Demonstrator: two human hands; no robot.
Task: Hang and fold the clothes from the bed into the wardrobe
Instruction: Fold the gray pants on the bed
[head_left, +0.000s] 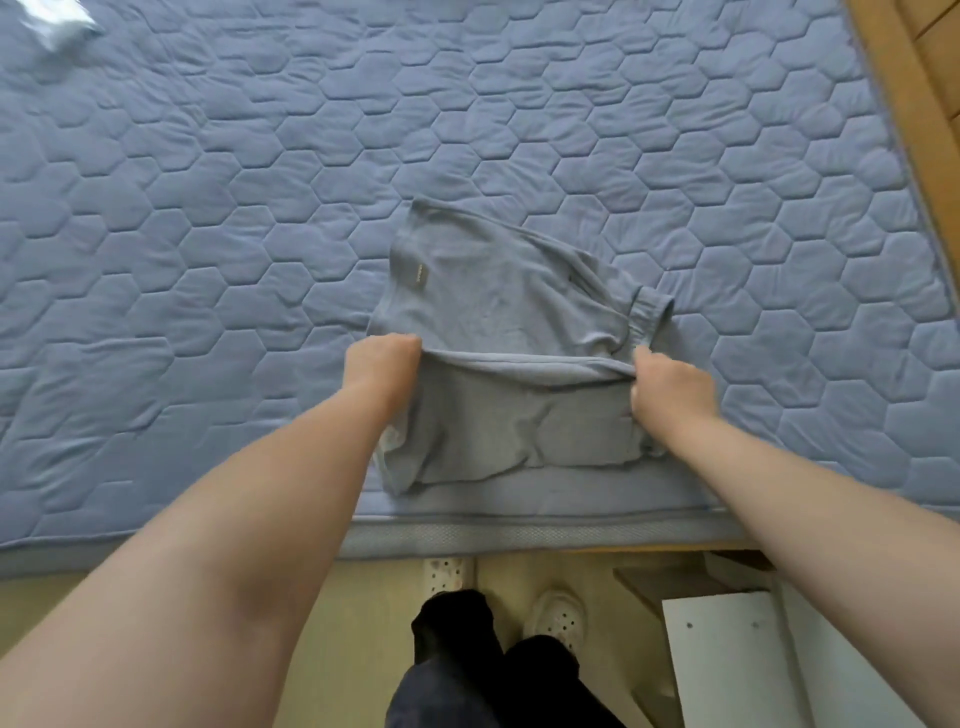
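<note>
Grey-blue shorts (498, 291) lie near the front edge of the bed (208, 218), on the quilted cover. The left hand (387, 358) and the right hand (670, 387) each pinch one end of a raised fold across the middle.

Risks:
- The waistband (649, 306) end is bunched, so the fold may land crooked.
- An uneven pull could drag the lower layer.
- The hem sits close to the bed edge and could slip off.

A pale garment (57, 26) lies far off.

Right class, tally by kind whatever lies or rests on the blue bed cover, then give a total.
hands: 2, left hand and right hand
grey shorts: 1
pale crumpled item, too blurred to identify: 1
Total: 4
</note>
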